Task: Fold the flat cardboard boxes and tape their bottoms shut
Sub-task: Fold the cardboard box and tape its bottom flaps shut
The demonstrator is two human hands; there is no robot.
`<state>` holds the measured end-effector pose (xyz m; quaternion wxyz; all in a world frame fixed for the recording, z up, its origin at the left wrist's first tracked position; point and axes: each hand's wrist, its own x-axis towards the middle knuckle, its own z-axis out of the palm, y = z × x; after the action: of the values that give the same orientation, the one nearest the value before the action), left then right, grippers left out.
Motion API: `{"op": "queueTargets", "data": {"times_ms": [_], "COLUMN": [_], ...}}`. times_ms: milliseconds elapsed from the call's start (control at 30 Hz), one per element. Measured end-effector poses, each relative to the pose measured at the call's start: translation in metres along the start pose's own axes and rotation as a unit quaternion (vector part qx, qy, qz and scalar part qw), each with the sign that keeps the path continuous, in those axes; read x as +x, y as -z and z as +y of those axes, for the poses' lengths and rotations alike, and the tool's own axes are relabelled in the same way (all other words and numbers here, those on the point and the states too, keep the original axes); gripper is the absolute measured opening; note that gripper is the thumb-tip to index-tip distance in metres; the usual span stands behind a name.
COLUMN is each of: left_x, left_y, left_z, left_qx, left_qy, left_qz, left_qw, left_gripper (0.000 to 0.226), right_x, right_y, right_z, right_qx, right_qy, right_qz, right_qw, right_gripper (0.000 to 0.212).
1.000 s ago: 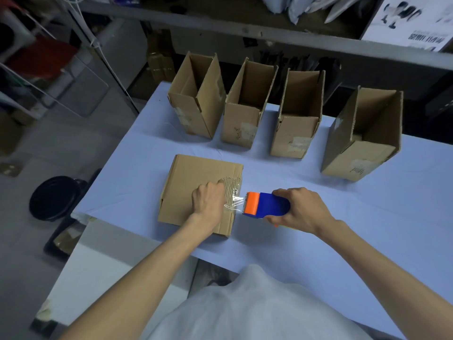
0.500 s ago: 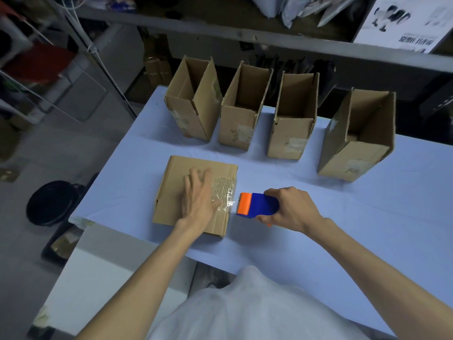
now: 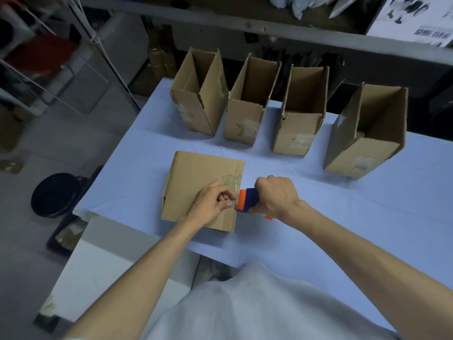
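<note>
A brown cardboard box [image 3: 193, 182] lies on the pale blue table [image 3: 367, 217] with its bottom facing up. My left hand [image 3: 210, 204] rests on its right part, thumb and fingers pinching the clear tape end at the box's right edge. My right hand [image 3: 277, 197] grips a blue and orange tape dispenser [image 3: 246, 200], held right against that same edge. Clear tape shows over printed lines on the box just above my left hand.
Several folded boxes stand open-topped in a row at the back: [image 3: 198, 94], [image 3: 250, 101], [image 3: 301, 111], [image 3: 367, 131]. A shelf runs behind the table. A black round bin [image 3: 55, 193] sits on the floor to the left, beside a white surface [image 3: 103, 271].
My left hand went from lying flat on the box to pinching at the tape by the right edge. The dispenser moved left, up against the box.
</note>
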<state>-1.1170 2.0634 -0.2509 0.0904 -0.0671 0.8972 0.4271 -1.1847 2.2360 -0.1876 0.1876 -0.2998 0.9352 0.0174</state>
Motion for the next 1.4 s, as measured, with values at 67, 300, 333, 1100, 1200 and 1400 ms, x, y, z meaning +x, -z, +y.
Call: {"op": "queueTargets", "data": {"times_ms": [67,300,333,1100,1200,1400], "left_x": [-0.001,0.001,0.002,0.017,0.019,0.04], "left_y": [-0.001,-0.01,-0.01,0.001,-0.001,0.003], "left_z": [-0.002,0.002,0.0,0.008,0.02,0.05], "left_qx": [0.025,0.045,0.052,0.248,0.301,0.339], "left_qy": [-0.005,-0.039,-0.042,-0.061,-0.033,-0.016], "left_qz": [0.001,0.051,0.047,-0.094,-0.103,-0.063], "left_qw": [1.0,0.997,0.997,0.962,0.948,0.938], "left_gripper": [0.022,0.019,0.016,0.024,0.026,0.028], "right_x": [0.003,0.02,0.022,-0.002,0.001,-0.003], "right_y": [0.011,0.016,0.014,-0.042,-0.061,-0.099], "right_z": [-0.018,-0.051,-0.052,0.064,0.056,0.049], "right_qx": [-0.052,-0.17,-0.175,-0.087,-0.04,-0.008], "right_qy": [0.039,0.113,0.113,-0.095,-0.122,-0.152], "right_qz": [0.01,0.057,0.053,0.221,0.181,0.171], "right_qw": [0.998,0.977,0.977,0.967,0.975,0.974], "right_gripper": [0.029,0.021,0.021,0.071,0.08,0.085]}}
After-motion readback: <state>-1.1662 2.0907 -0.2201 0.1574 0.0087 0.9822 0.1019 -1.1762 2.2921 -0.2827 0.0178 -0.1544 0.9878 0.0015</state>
